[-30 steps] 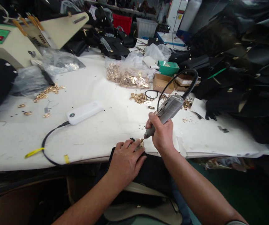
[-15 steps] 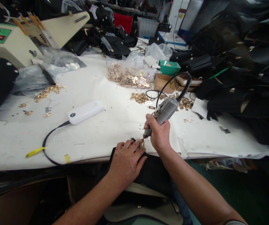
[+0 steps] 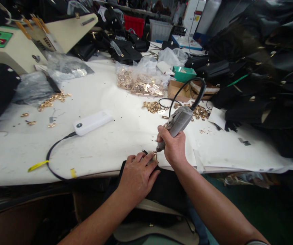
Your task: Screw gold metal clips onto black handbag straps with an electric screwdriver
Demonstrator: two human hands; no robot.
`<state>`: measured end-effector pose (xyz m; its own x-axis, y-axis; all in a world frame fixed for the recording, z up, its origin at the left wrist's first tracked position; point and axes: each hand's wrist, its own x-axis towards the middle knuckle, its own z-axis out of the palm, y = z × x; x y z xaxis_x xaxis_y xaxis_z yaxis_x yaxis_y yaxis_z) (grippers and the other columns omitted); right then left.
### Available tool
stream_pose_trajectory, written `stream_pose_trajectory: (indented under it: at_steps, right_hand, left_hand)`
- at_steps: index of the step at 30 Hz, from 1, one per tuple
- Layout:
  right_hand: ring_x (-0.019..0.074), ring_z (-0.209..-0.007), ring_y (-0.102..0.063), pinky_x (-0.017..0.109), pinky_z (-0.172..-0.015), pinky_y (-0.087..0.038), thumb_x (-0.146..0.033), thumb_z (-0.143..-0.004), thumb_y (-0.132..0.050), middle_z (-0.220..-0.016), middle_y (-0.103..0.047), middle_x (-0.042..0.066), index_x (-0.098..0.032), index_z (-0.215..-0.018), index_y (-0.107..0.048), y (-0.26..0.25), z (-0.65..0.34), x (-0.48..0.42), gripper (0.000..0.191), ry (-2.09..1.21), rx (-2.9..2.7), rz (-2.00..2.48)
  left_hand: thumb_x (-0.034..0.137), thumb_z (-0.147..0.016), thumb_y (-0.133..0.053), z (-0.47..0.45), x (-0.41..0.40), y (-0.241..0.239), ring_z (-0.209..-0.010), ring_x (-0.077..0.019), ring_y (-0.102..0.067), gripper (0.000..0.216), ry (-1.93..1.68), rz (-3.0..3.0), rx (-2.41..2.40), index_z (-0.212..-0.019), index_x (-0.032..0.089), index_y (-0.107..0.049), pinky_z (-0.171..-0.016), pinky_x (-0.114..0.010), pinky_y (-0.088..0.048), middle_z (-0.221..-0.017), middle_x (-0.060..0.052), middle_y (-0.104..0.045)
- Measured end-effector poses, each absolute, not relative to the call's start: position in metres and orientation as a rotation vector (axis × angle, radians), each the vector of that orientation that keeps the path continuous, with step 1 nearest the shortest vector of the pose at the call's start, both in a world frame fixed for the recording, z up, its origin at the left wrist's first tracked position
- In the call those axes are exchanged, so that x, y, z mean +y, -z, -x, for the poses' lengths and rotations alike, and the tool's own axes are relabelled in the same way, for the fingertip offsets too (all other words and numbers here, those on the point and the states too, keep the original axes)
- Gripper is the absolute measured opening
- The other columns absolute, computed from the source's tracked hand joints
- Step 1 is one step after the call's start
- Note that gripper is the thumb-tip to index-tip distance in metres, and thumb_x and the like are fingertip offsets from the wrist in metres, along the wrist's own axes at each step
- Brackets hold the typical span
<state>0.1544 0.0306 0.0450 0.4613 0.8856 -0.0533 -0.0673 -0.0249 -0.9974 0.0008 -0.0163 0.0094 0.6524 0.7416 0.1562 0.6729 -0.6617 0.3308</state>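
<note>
My right hand (image 3: 174, 144) is wrapped around a grey electric screwdriver (image 3: 180, 119), tilted with its tip down and to the left. That tip meets, or hovers just over, a small gold metal fitting (image 3: 155, 156) at the table's front edge; contact is hard to make out. Under the fitting lies the black flap (image 3: 168, 182) of a bag, whose pale, open body (image 3: 159, 234) rests below in my lap. My left hand (image 3: 138, 173) holds the flap down, its fingertips beside the gold fitting and its thumb towards me.
Loose gold fittings (image 3: 152, 107) lie beyond the screwdriver, before bags of metal parts (image 3: 146, 84) and a cardboard box (image 3: 178, 91). A white power bank (image 3: 92, 123) with a black cable is at left. Black bags (image 3: 258, 98) pile up at right; a beige machine (image 3: 11, 51) stands far left.
The upper end of the screwdriver and its cable have shifted slightly left. My left hand and the bag have stayed in place.
</note>
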Motion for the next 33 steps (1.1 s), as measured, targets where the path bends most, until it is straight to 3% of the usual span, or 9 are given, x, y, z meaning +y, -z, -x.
stream_pose_trajectory:
  at_steps: [10, 18, 33]
  right_hand:
    - [0.0107, -0.043, -0.046, 0.024, -0.039, -0.04, -0.048, -0.079, -0.075, -0.054, -0.056, -0.001, -0.018, -0.066, -0.059, -0.053, -0.16, 0.025, 0.037, -0.922, -0.738, 1.309]
    - [0.0108, -0.044, -0.047, 0.024, -0.042, -0.04, -0.047, -0.078, -0.077, -0.051, -0.055, -0.002, -0.018, -0.064, -0.058, -0.052, -0.16, 0.022, 0.037, -0.937, -0.679, 1.27]
    - [0.0107, -0.046, -0.047, 0.024, -0.047, -0.041, -0.044, -0.078, -0.077, -0.052, -0.053, -0.003, -0.019, -0.067, -0.058, -0.059, -0.153, 0.01, 0.033, -1.06, -0.669, 1.222]
  left_hand:
    - [0.034, -0.096, -0.06, -0.001, -0.015, -0.011, -0.113, -0.0287, -0.059, 0.023, -0.471, -2.627, 1.148, -0.115, 0.029, -0.071, -0.085, -0.049, -0.045, -0.134, -0.002, -0.067]
    - [0.033, -0.098, -0.057, 0.0, -0.015, -0.008, -0.114, -0.0268, -0.059, 0.022, -0.482, -2.569, 1.157, -0.116, 0.032, -0.071, -0.087, -0.048, -0.044, -0.134, 0.002, -0.067]
    - [0.036, -0.098, -0.057, 0.0, -0.015, -0.01, -0.111, -0.0265, -0.06, 0.021, -0.487, -2.585, 1.152, -0.111, 0.03, -0.072, -0.084, -0.047, -0.044, -0.131, -0.001, -0.069]
